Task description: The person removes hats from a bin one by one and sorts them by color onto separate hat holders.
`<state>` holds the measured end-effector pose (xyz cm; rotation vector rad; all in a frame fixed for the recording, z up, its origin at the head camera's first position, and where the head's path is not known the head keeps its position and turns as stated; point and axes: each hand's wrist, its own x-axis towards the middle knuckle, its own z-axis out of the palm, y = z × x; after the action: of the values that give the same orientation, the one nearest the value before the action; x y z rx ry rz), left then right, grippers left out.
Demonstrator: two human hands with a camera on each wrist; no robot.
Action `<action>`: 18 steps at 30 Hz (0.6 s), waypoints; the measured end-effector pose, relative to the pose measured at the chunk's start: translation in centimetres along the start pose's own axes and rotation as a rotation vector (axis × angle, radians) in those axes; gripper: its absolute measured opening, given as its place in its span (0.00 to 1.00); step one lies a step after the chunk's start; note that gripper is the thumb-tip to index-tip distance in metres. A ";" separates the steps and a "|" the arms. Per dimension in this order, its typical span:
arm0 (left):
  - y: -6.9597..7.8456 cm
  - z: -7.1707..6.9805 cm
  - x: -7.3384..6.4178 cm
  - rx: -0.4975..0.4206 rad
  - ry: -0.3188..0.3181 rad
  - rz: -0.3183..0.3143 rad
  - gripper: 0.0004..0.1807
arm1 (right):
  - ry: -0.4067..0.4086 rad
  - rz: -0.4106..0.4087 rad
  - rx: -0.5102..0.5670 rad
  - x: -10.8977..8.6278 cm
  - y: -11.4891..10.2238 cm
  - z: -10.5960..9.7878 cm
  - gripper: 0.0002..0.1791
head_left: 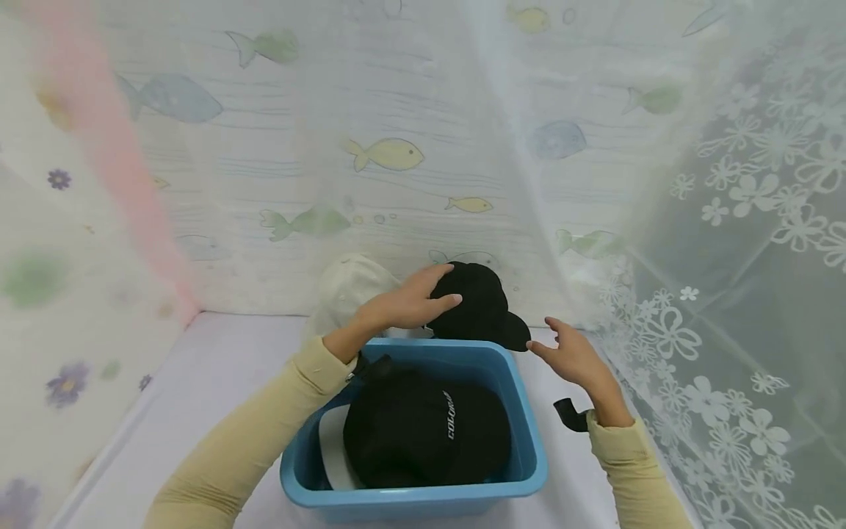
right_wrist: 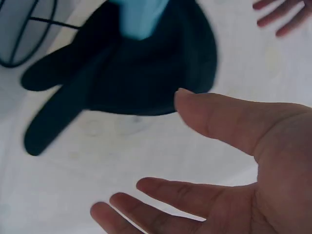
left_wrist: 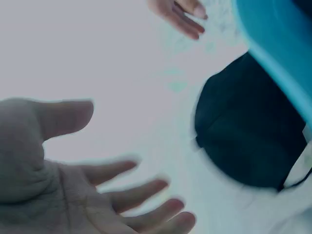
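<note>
A black cap (head_left: 471, 305) rests behind the blue tub, its brim pointing right. My left hand (head_left: 413, 297) reaches over the tub and overlaps the cap's left side in the head view. In the left wrist view, thumb and fingers of the left hand (left_wrist: 97, 180) are spread with nothing between them, apart from the black cap (left_wrist: 248, 126). My right hand (head_left: 568, 356) is off to the right, fingertips close to the brim. Its thumb (right_wrist: 219, 117) overlaps the dark cap's edge in the right wrist view, where two rounded brim shapes (right_wrist: 53, 124) show; the fingers stay extended.
The blue tub (head_left: 537, 470) stands in front, holding a black cap with white lettering (head_left: 423, 430) and a white-and-grey piece (head_left: 338, 448). A white cap (head_left: 353, 286) sits behind the tub, partly hidden by the left arm. Fish-patterned curtains (head_left: 396, 110) hang behind the white surface (head_left: 231, 353).
</note>
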<state>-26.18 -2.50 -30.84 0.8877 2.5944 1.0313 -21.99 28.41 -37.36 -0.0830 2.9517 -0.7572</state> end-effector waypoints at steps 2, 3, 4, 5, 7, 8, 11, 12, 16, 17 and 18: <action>0.5 -0.5 -1.3 0.088 0.019 0.086 0.33 | 0.025 -0.041 -0.033 -0.8 -1.0 -0.4 0.42; 0.6 -0.7 -1.9 0.127 0.044 0.121 0.32 | 0.037 -0.059 -0.042 -1.3 -1.4 -0.5 0.41; 0.8 -0.9 -2.6 0.170 0.071 0.157 0.31 | 0.047 -0.077 -0.049 -1.7 -1.9 -0.6 0.41; 0.9 -1.1 -3.4 0.213 0.100 0.190 0.31 | 0.059 -0.099 -0.056 -2.2 -2.4 -0.7 0.40; 0.9 -1.5 -4.9 0.291 0.145 0.242 0.31 | 0.081 -0.154 -0.080 -3.0 -3.4 -1.0 0.39; 0.8 -1.6 -5.7 0.324 0.159 0.259 0.31 | 0.092 -0.183 -0.099 -3.5 -3.9 -1.1 0.39; 0.3 -1.8 -8.1 0.391 0.178 0.283 0.33 | 0.094 -0.269 -0.162 -4.7 -5.3 -1.4 0.39; 0.1 -1.7 -9.0 0.402 0.181 0.279 0.33 | 0.085 -0.297 -0.179 -5.2 -5.7 -1.4 0.40; -1.4 -0.5 -12.1 0.407 0.194 0.238 0.32 | 0.000 -0.374 -0.195 -6.6 -7.3 -1.4 0.43; -1.8 -0.1 -12.9 0.401 0.191 0.217 0.32 | -0.024 -0.389 -0.187 -6.9 -7.6 -1.4 0.43; -2.2 0.4 -13.6 0.390 0.189 0.197 0.33 | -0.047 -0.404 -0.182 -7.0 -8.0 -1.3 0.43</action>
<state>-16.22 -11.83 -32.97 1.2064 2.9778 0.6877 -14.91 22.59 -31.81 -0.7160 2.9835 -0.5085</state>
